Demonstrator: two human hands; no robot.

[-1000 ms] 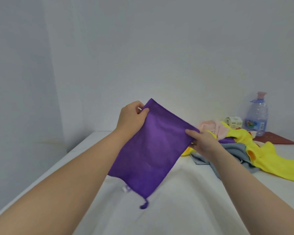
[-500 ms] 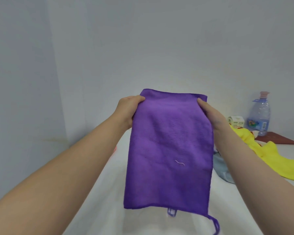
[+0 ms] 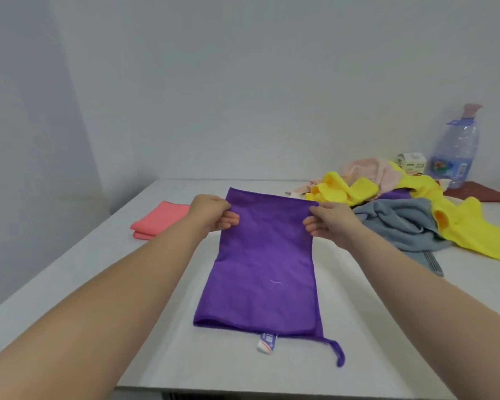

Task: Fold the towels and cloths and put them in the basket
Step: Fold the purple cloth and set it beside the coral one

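- Tabletop (image 3: 243, 376): no basket shows anywhere on it, so I judge that a finished fold could end up parked here rather than put away.
- Loose heap: a yellow cloth (image 3: 456, 226), a grey cloth (image 3: 399, 226) and a pink towel (image 3: 370, 171) lie tangled just beside the right hand (image 3: 329, 223). A wide swing of that arm could snag them and drag the pile.
- Purple cloth (image 3: 264, 264): it lies flat and doubled in front of the person, with its near edge close to the tabletop's front edge. The left hand (image 3: 214, 215) and the right hand each pinch 1 far corner. If the 2 corners travel unevenly, the layers may slip and the fold come out crooked; a pull toward the body could slide it off the front.
- Coral cloth (image 3: 159, 219): folded, lying well to the left.
- Water bottle (image 3: 453, 151): colourful label, print too blurred to read.
- Carton (image 3: 411, 163): green print, unreadable.
- Care tag (image 3: 267, 342): blue and red marks, illegible; it and the hanging loop (image 3: 337, 353) could stick out of the fold.
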